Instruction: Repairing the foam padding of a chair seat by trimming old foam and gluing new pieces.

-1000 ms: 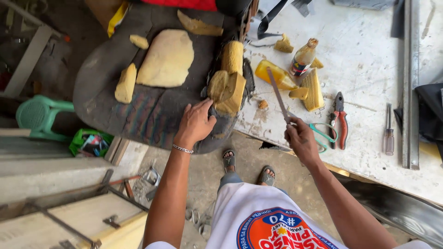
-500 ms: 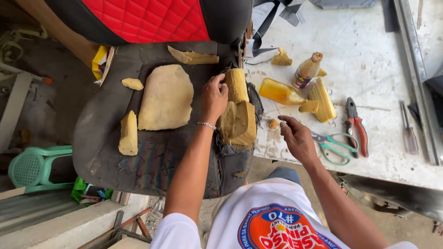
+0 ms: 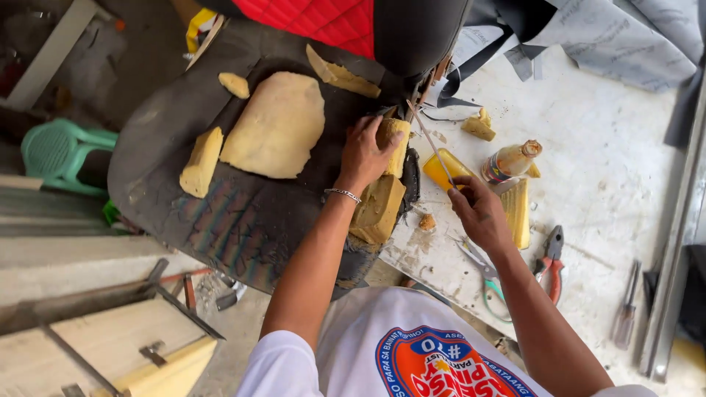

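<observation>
A dark car seat base (image 3: 220, 213) lies on its side against a white worktable (image 3: 603, 176). Yellow foam pieces sit on it: a large flat pad (image 3: 276, 125), a wedge (image 3: 201, 162) and a small lump (image 3: 234, 84). My left hand (image 3: 365, 151) presses a foam block (image 3: 393, 140) at the seat's right edge, above another foam block (image 3: 376, 209). My right hand (image 3: 478, 209) holds a thin stick (image 3: 430, 143) that points up toward the seat edge.
On the table lie a brown bottle (image 3: 511, 160), a yellow tray (image 3: 448, 167), foam scraps (image 3: 478, 125), green-handled scissors (image 3: 485, 279), red pliers (image 3: 550, 257) and a screwdriver (image 3: 626, 309). A red quilted seat back (image 3: 323, 18) is at the top. A green plastic stool (image 3: 55, 151) stands at the left.
The view has shifted closer. My left hand moved up the seat edge onto the upper foam block. My right hand raised the thin stick toward the seat edge.
</observation>
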